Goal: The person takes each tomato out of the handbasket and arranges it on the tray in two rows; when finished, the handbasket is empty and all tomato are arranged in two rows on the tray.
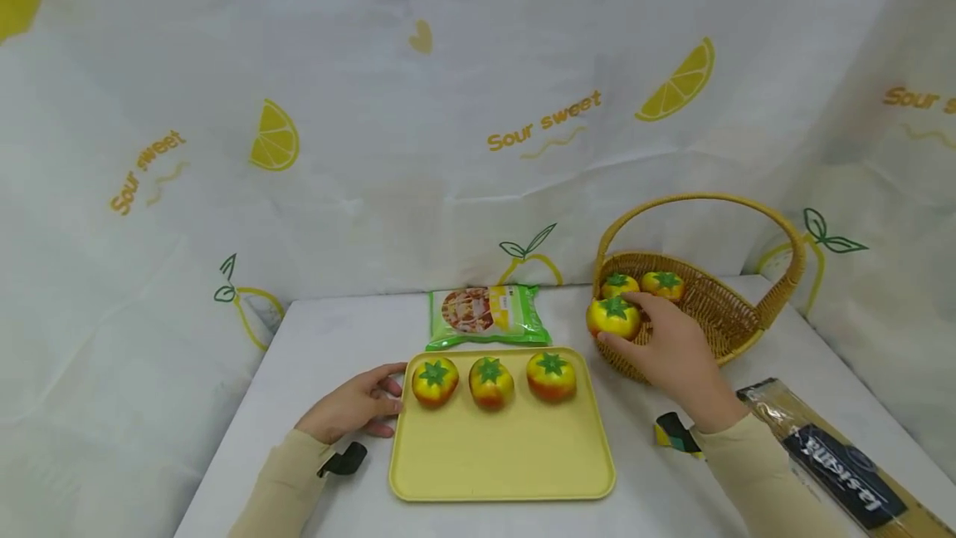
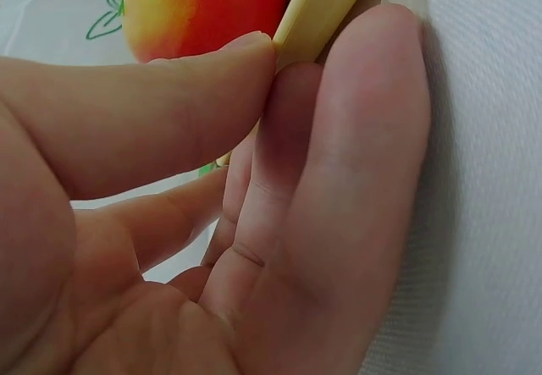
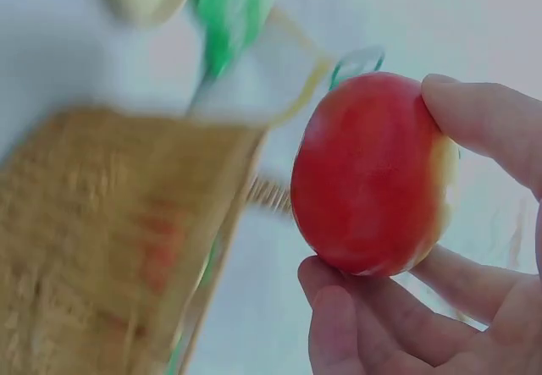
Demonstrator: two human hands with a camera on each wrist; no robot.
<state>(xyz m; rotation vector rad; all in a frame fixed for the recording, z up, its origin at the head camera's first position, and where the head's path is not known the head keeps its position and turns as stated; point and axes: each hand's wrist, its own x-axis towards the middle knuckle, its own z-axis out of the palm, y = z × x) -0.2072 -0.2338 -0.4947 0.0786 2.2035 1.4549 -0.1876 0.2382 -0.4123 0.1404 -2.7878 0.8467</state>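
My right hand (image 1: pixel 675 353) holds a yellow-and-red tomato (image 1: pixel 614 319) between thumb and fingers, at the basket's left rim. Its red underside shows in the right wrist view, clear of the wicker. Two more tomatoes, including one at the back (image 1: pixel 663 285), lie inside the wicker basket (image 1: pixel 717 318). On the left, my left hand (image 1: pixel 357 405) pinches the left edge of a yellow tray (image 1: pixel 500 463). Along the tray's far side sit a left tomato (image 1: pixel 435 382), a middle tomato (image 1: pixel 490 383) and a right tomato (image 1: pixel 551 377), green tops up.
Behind the tray lies a green-and-white food packet (image 1: pixel 487 315). A long clear packet with a dark label (image 1: pixel 844 467) is at the right front. The basket's tall handle (image 1: pixel 702 199) arches over it. A lemon-print cloth (image 1: pixel 418 214) hangs behind the white table (image 1: pixel 329 330).
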